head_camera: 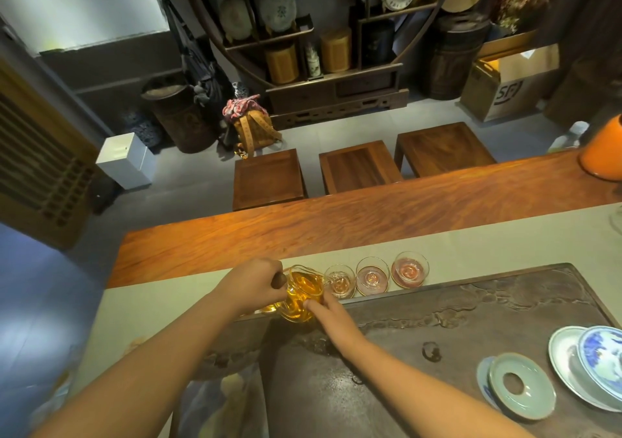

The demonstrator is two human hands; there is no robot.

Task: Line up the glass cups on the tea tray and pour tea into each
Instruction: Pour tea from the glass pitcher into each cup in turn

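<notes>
A glass pitcher of amber tea is tilted to the right, its spout over the leftmost glass cup. My left hand grips the pitcher's dark handle. My right hand rests its fingertips against the pitcher's near side. Three glass cups stand in a row along the far edge of the dark stone tea tray: the leftmost one, a middle cup and a right cup. Something amber shows just left of the pitcher, mostly hidden by my left wrist.
A pale runner covers the wooden table. A celadon lid rest and a blue-and-white gaiwan on its saucer sit at the tray's near right. An orange vessel stands far right. Three stools line the far side.
</notes>
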